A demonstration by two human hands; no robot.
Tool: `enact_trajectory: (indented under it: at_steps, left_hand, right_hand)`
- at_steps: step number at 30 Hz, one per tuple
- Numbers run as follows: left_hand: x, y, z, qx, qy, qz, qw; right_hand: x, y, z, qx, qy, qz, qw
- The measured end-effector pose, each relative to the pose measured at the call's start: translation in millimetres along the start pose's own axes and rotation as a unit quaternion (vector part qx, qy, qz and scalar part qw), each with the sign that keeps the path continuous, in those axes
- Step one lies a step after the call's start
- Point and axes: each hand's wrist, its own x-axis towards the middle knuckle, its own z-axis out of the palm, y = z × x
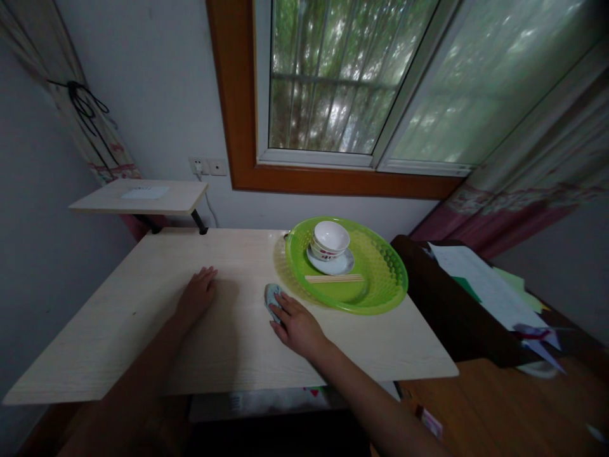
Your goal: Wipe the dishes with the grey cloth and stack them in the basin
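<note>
My right hand (299, 327) presses a folded light-blue cloth (273, 298) onto the pale wooden tabletop (252, 355), its fingers over the cloth's right side. To the left, my left hand (197, 293) lies on the same table with fingers stretched out and nothing in it. Just beyond the right hand sits a green plastic basket (380, 295). Inside it, stacked white bowls (332, 236) stand on a white plate (345, 262), and several chopsticks (334, 278) lie in front of the plate.
A small raised shelf (107, 195) with a paper on it stands at the table's back left. Behind it, a plug and cord hang from a wall socket (198, 166). A dark piece of furniture (428, 304) bearing papers (495, 285) adjoins the table's right side. The window is behind.
</note>
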Motion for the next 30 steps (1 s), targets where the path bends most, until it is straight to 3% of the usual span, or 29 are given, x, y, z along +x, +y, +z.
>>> enact_trajectory:
  at_steps: [6, 10, 13, 18, 23, 26, 30]
  left_hand:
    - [-4, 49, 16, -0.108, 0.003, 0.132, 0.985]
    - [-6, 78, 21, -0.129, -0.008, 0.238, 0.963]
    - [-7, 94, 22, -0.127, -0.016, 0.263, 0.956]
    - [-8, 109, 22, -0.150, -0.028, 0.262, 0.953]
    - [-11, 109, 9, -0.283, -0.102, 0.259, 0.918]
    - [-12, 106, -4, -0.378, -0.126, 0.181, 0.899]
    - [-11, 106, -21, -0.404, -0.095, 0.039, 0.909]
  right_hand:
    - [32, 10, 8, 0.091, 0.001, -0.017, 0.996]
    - [36, 17, 4, 0.171, 0.043, -0.002, 0.984]
    - [32, 20, -2, 0.186, 0.061, 0.009, 0.981]
    - [33, 11, -10, 0.189, 0.098, 0.038, 0.976]
    - [49, -10, -9, 0.311, 0.140, 0.137, 0.930]
    - [63, -18, -11, 0.354, 0.151, 0.166, 0.908]
    - [81, -23, -23, 0.358, 0.162, 0.161, 0.905]
